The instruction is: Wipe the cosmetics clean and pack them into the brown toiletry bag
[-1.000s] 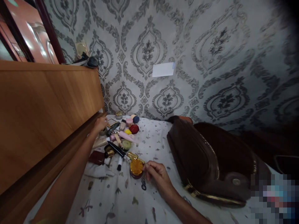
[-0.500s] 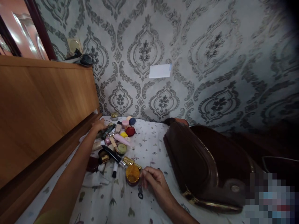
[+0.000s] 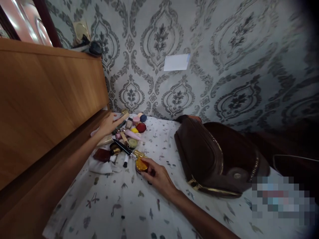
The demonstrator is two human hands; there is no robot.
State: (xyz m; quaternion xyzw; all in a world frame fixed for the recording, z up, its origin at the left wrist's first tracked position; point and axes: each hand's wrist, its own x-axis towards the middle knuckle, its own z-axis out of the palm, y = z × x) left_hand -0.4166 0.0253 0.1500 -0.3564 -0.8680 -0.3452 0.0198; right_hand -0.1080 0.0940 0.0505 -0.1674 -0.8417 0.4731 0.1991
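My left hand (image 3: 109,124) is at the back left of the pile, its fingers closed on a slim beige tube (image 3: 122,120). Nearer to me, my right hand (image 3: 157,174) grips a round amber-lidded jar (image 3: 141,165) low over the patterned sheet. Beside the jar are a gold tube (image 3: 139,153), a black pointed tube (image 3: 122,146) and a small brush (image 3: 125,161). Further back sit a green round pot (image 3: 132,143), a pink tube (image 3: 134,135) and a red compact (image 3: 141,127). A dark red bottle (image 3: 102,155) rests at the left.
A brown leather bag (image 3: 199,156) stands on the sheet (image 3: 139,212) at the right. Wooden furniture (image 3: 52,96) borders the left side, and a patterned wall (image 3: 154,89) rises behind. Some white cloth (image 3: 101,166) lies near the red bottle.
The beige tube now shows in my left hand, which was reaching down at the pile's back edge. My right hand has closed round the jar. The view has shifted.
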